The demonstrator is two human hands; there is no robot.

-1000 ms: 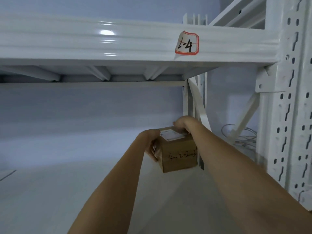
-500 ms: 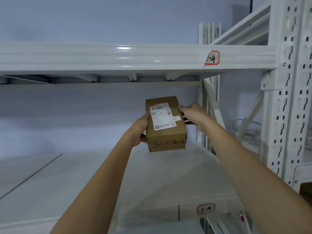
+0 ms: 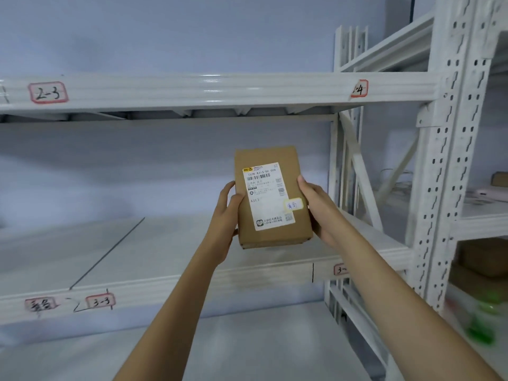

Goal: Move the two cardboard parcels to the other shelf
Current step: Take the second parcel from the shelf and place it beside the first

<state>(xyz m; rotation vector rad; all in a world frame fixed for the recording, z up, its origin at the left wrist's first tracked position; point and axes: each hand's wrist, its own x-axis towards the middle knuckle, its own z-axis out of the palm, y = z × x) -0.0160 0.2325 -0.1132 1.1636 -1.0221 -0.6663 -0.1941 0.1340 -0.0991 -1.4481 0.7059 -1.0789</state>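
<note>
A small brown cardboard parcel (image 3: 270,199) with a white shipping label and a yellow sticker is held upright in the air, its labelled face toward me, in front of the white shelf (image 3: 154,254) marked 3-3 and 3-4. My left hand (image 3: 226,215) grips its left side. My right hand (image 3: 316,207) grips its right side. Only this one parcel is held; another brown box (image 3: 499,178) shows at the far right on the neighbouring rack.
A white upper shelf beam (image 3: 220,90) labelled 2-3 and 2-4 runs above the parcel. A perforated white upright (image 3: 450,166) stands at the right. Beyond it are cables (image 3: 398,185), cardboard boxes (image 3: 486,259) and blurred green items (image 3: 483,323) lower down.
Both hands lifted the parcel off the shelf surface, pulled it toward me and tilted it so the labelled face shows. The view has drawn back, revealing the shelf's front edge.
</note>
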